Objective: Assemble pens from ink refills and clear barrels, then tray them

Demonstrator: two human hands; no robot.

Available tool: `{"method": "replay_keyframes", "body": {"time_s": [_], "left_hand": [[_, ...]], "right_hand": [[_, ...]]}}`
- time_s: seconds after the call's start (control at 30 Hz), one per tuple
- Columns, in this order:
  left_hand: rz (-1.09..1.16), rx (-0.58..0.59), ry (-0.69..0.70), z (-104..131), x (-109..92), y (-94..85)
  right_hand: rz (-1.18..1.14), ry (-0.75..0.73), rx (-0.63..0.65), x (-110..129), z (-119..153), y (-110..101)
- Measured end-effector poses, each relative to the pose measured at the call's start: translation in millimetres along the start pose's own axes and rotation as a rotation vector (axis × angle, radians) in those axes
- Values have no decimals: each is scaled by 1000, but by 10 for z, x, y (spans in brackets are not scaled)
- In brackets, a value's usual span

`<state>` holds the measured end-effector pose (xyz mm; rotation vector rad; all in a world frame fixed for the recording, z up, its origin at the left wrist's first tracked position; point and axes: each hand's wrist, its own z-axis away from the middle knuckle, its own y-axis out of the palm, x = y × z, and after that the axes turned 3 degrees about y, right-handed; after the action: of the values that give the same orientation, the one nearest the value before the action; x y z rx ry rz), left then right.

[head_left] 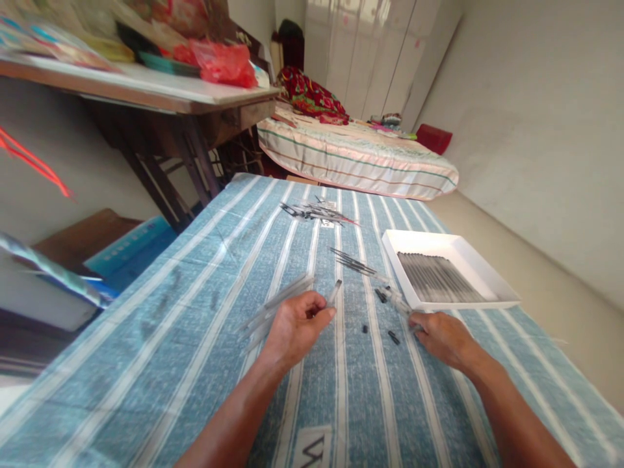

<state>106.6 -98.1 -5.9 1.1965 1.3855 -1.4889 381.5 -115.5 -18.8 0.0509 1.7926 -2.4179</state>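
My left hand (298, 325) is closed in a pinch around a slim translucent pen barrel (335, 292), which tilts up with a dark tip. Just left of this hand lies a bundle of similar clear barrels (280, 300). My right hand (446, 337) is low over the cloth with its fingers drawn together at the near end of a heap of small clear pieces (397, 300); what its fingertips hold is hidden and blurred. Small black plugs (394, 337) are scattered between the hands. Thin dark pen refills (353, 261) lie beyond them.
A white open box (494, 292) with a row of dark-filled pens (436, 278) stands at the right. Farther back lies a pile of black and clear parts (319, 211). Blue striped cloth (205, 364) covers the table. A cluttered desk (160, 91) and a bed (355, 153) stand beyond.
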Motion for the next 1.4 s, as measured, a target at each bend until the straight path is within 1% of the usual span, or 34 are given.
{"method": "replay_keyframes", "body": {"time_s": [0.2,0.3,0.4,0.57,0.67,0.73,0.83,0.93,1.03,1.1,1.2,1.27,1.33,1.4], "left_hand": [[160,-25,-78,14,-19,2],[228,-26,-96,6,-1,-2],[284,-47,-90,-5,13,-6],[303,-73,-91,-10,5,-5],[316,-83,-95,-10,3,-2],[326,-87,-97,-9,2,-2],[337,-91,-98,-3,-11,-6],[345,-88,-100,3,-30,-13],[369,-67,-98,3,-37,-20],[390,-55,-91,2,-33,-25],[423,-40,-79,3,-16,-30],[445,-31,-65,5,0,-31],[466,-28,-47,7,15,-31],[485,-29,-33,10,29,-30]], "right_hand": [[-21,21,-27,7,20,21],[-113,10,-66,83,78,11],[-232,-44,-55,193,136,7],[-203,-32,-50,292,147,66],[-226,-36,-43,252,136,84],[-218,-11,-50,200,135,78],[-102,64,-70,129,136,67],[7,95,-33,100,124,61],[11,93,-14,93,103,47],[-11,94,-26,85,98,36],[-114,71,-80,97,127,29],[-259,8,-120,161,173,32],[-439,-90,-151,286,229,36],[-625,-175,-161,460,277,39]]}}
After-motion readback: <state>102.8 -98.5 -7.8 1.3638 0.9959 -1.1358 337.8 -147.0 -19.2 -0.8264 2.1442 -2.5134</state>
